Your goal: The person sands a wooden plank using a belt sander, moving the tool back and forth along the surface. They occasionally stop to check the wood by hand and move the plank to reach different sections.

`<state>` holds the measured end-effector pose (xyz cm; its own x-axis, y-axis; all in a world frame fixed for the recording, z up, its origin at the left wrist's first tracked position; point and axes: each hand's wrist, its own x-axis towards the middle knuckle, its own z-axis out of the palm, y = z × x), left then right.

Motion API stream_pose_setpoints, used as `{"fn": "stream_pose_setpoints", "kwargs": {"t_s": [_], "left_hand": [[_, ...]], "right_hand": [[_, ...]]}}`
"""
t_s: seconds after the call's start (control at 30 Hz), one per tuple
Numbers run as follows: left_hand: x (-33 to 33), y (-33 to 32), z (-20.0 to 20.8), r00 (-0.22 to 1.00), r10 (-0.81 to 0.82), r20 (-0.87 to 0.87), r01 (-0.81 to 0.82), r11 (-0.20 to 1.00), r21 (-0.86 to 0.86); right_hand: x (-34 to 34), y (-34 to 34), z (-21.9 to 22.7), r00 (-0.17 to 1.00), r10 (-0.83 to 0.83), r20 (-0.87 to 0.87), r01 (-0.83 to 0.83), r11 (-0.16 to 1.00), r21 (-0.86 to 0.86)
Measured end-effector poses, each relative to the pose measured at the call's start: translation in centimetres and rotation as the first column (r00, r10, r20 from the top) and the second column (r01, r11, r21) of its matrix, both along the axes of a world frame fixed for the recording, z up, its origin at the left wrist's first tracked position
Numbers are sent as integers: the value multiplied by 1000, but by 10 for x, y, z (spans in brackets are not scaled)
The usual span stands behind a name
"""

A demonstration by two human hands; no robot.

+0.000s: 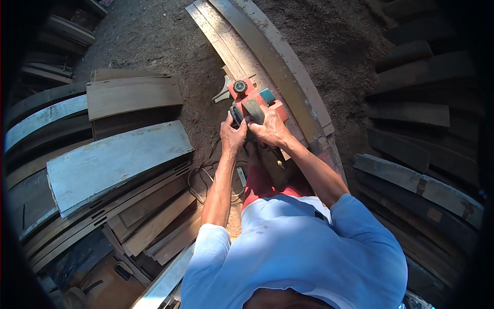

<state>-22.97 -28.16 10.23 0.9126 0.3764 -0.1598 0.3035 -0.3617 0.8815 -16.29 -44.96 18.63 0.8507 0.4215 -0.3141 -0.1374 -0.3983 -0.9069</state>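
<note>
over the long pale wooden planks (229,46): squat red power tool (251,95) with black round knob (240,86); whether it touches them, can't tell
left hand (234,135): half-curled at tool's left side; firm hold, can't tell
right hand (271,129): pinched closed on flat grey-brown piece (253,110)
handling: probably best to brace tool, keep piece square, fingertips off moving parts
yard: bare brown dirt ground (149,46), pale blue-white board (123,159) left, dark stacked boards (432,77) right
</note>
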Motion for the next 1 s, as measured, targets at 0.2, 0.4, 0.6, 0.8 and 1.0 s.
{"fn": "stream_pose_setpoints", "kwargs": {"t_s": [0.2, 0.4, 0.6, 0.8, 1.0], "left_hand": [[-146, -111, 5, 996, 57, -70, -54, 998, 44], [-174, -120, -7, 994, 1, -111, 2, 1000, 27], [-74, -51, -2, 997, -77, 3, 77, 997, -10], [36, 42, -14, 994, 59, 87, -37, 971, -237], [37, 15, 4, 1000, 22, -23, -23, 998, -57]], "right_hand": [[-132, -101, 13, 1000, -6, -9, 6, 1000, -25], [-156, -111, 18, 999, 3, -34, -4, 999, -32], [-77, -55, -14, 996, 20, 87, -19, 1000, -11], [31, 39, 33, 994, 57, -92, -57, 998, 3], [25, 18, 2, 1000, -5, 21, 6, 999, -39]]}}
